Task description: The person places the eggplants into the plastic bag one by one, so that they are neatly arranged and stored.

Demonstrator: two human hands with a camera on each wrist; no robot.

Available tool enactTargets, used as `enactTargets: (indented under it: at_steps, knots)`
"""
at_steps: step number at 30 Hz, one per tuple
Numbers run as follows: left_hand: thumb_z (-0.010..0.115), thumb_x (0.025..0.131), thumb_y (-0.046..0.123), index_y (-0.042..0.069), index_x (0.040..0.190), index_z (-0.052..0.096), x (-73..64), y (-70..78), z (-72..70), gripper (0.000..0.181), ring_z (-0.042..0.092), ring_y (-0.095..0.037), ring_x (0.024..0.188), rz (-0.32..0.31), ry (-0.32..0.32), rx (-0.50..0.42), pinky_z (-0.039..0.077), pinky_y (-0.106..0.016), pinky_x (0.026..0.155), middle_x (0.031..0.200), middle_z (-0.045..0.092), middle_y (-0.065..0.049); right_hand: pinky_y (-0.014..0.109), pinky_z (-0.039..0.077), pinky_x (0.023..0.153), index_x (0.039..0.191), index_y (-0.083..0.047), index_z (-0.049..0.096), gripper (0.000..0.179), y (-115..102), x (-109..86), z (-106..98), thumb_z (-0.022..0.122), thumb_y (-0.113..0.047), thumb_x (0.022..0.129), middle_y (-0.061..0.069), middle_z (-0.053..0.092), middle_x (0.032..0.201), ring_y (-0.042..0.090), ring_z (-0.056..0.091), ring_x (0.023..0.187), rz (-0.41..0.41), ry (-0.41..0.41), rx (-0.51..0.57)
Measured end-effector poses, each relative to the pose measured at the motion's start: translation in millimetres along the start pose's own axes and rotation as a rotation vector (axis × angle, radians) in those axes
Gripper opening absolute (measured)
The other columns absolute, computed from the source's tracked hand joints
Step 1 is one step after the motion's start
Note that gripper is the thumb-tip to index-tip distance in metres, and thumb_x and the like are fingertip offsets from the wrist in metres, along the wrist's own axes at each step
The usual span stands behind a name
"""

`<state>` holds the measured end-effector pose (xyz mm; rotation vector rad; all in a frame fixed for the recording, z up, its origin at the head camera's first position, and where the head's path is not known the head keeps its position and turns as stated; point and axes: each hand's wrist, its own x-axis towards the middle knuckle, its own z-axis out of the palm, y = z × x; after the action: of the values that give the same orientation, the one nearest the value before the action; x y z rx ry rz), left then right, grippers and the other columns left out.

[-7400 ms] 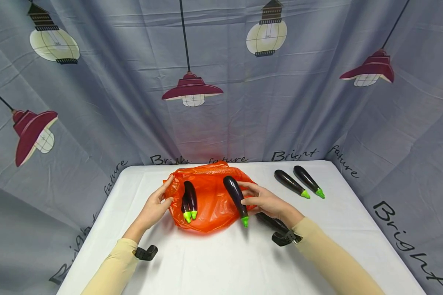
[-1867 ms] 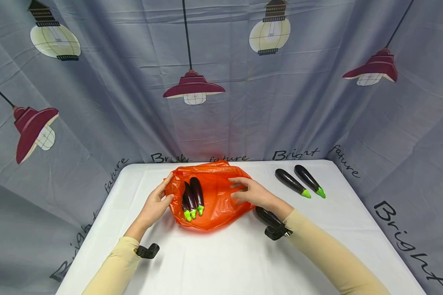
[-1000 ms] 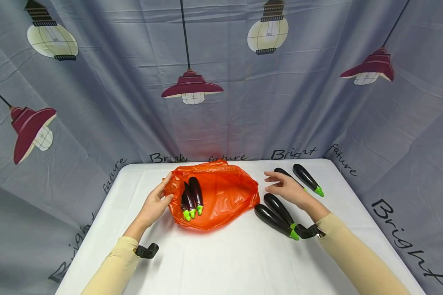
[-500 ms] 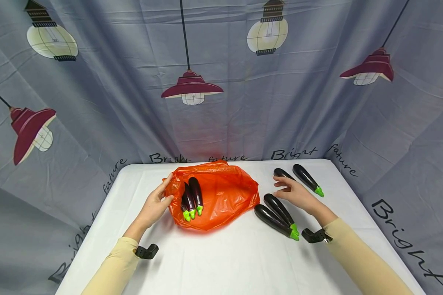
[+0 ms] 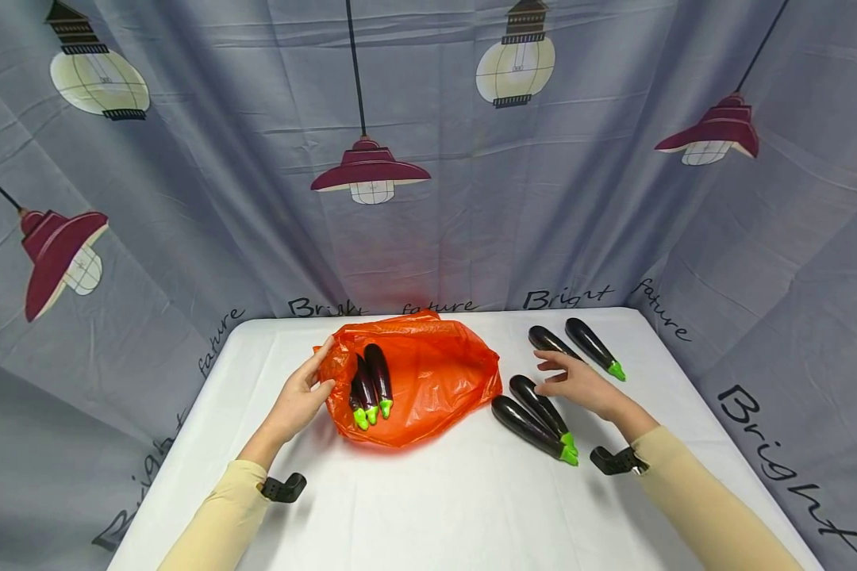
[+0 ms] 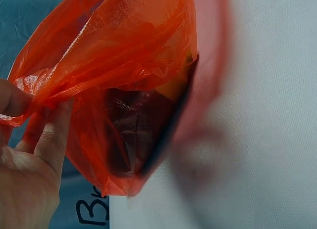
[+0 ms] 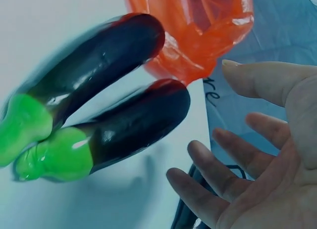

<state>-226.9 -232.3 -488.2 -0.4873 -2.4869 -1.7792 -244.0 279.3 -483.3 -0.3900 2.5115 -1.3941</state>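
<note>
My left hand (image 5: 296, 400) pinches the left rim of an orange-red plastic bag (image 5: 436, 388) between thumb and fingers. In the left wrist view the film (image 6: 124, 41) is bunched at the fingertips. Three dark purple eggplants (image 5: 377, 381) with green stem ends lie in the bag's left part. To the right of the bag, my right hand (image 5: 584, 385) hovers empty, fingers spread and slightly bent. It overlaps the tip of a back eggplant (image 5: 548, 339). Just below it, two glossy eggplants (image 5: 524, 424) lie side by side; the right wrist view shows this pair (image 7: 94, 66) beyond the fingers.
Another eggplant (image 5: 591, 342) lies at the back right beside the partly covered one. Everything rests on a white-covered table (image 5: 400, 507). A grey-blue curtain (image 5: 428, 238) with printed lamps hangs behind and around it. Each wrist wears a black camera (image 5: 283, 487).
The eggplant earlier in my right hand now lies in the bag with the other two. That hand has left the bag empty and moved right. My left hand keeps its place.
</note>
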Motion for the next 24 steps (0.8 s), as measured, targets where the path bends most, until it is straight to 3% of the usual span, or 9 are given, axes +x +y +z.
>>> enactTargets:
  at_steps: [7,17,24]
  knots:
    - [0.054,0.100,-0.004,0.022,0.163,0.030,0.1,-0.4,0.0,0.072,0.022,-0.024,0.153,-0.009,-0.003,-0.005,0.023,-0.042,0.119,0.167,0.025,0.006,0.044,0.056,0.088,0.158,-0.001,0.034,0.078,6,-4.2,-1,0.075,-0.011,0.092,0.037,0.044,0.145,0.050,0.055,0.122,0.005,-0.068,0.016]
    - [0.054,0.100,-0.004,0.024,0.163,0.030,0.8,-1.3,0.1,0.073,0.020,-0.025,0.153,-0.016,-0.002,-0.002,0.021,-0.044,0.121,0.167,0.024,0.005,0.048,0.057,0.082,0.158,-0.003,0.035,0.080,13,-5.7,-2,0.077,-0.012,0.090,0.035,0.049,0.140,0.039,0.063,0.113,0.078,-0.105,-0.015]
    - [0.055,0.100,-0.003,0.023,0.163,0.031,1.5,-3.2,0.2,0.072,0.021,-0.025,0.153,-0.017,-0.004,-0.009,0.023,-0.042,0.119,0.167,0.024,0.004,0.049,0.057,0.079,0.156,-0.001,0.038,0.080,17,-6.6,-2,0.079,-0.012,0.089,0.027,0.056,0.131,0.027,0.064,0.094,0.129,-0.117,-0.014]
